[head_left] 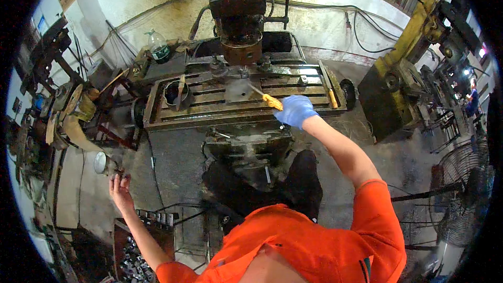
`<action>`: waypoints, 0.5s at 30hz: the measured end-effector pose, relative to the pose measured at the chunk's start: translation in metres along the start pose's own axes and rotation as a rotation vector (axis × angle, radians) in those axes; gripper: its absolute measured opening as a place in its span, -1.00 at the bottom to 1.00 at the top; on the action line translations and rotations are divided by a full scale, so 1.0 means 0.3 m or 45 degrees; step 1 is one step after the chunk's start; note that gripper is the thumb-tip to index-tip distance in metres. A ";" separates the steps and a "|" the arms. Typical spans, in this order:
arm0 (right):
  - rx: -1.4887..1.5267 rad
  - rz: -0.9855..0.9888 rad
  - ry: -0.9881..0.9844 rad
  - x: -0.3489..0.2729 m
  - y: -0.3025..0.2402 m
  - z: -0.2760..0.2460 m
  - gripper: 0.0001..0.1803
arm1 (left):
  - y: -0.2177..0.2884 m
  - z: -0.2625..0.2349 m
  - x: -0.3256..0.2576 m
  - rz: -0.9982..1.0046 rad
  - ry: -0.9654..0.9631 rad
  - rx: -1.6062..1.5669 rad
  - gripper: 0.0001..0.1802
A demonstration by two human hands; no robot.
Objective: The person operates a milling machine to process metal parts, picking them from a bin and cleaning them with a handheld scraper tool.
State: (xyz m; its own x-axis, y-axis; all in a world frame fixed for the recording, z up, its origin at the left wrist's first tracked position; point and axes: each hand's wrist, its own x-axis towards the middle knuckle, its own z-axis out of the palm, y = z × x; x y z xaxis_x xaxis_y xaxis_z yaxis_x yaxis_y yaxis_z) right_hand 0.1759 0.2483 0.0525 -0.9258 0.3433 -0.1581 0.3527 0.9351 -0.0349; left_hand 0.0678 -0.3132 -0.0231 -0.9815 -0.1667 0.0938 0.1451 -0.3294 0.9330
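Head view, looking down at a milling machine: the right hand, in a blue glove, is closed around the yellow handle of a brush whose tip rests on the slotted machine table; the bare left hand reaches low to the left, fingers curled at a small metal handwheel; whether it grips it cannot be told.

- One view only, a wide fisheye worn on the person's head, looking steeply down over the orange shirt at 6 o'clock.
- It faces forward toward the milling machine at 12 o'clock; the slotted machine table lies near centre, within arm's reach.
- Straight edges bow toward the dark round rim.
- No second view shares the scene.
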 end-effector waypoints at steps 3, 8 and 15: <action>0.002 0.022 -0.028 0.121 -0.044 -0.002 -0.61 | 0.017 0.060 -0.046 -0.036 0.084 0.131 -0.79; 0.083 0.089 -0.015 0.231 -0.048 0.010 -0.63 | -0.011 0.032 -0.041 -0.115 0.019 0.115 -0.84; 0.100 0.177 -0.097 0.135 0.031 -0.009 -0.56 | -0.090 0.174 -0.073 -0.189 -0.139 0.096 -0.87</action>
State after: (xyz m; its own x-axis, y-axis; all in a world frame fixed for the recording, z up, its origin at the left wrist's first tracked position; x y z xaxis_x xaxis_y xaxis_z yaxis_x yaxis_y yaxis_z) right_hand 0.1414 0.2711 0.0485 -0.8553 0.4586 -0.2409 0.4891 0.8682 -0.0839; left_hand 0.0788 -0.2521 -0.0322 -0.9997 -0.0185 -0.0133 -0.0078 -0.2718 0.9623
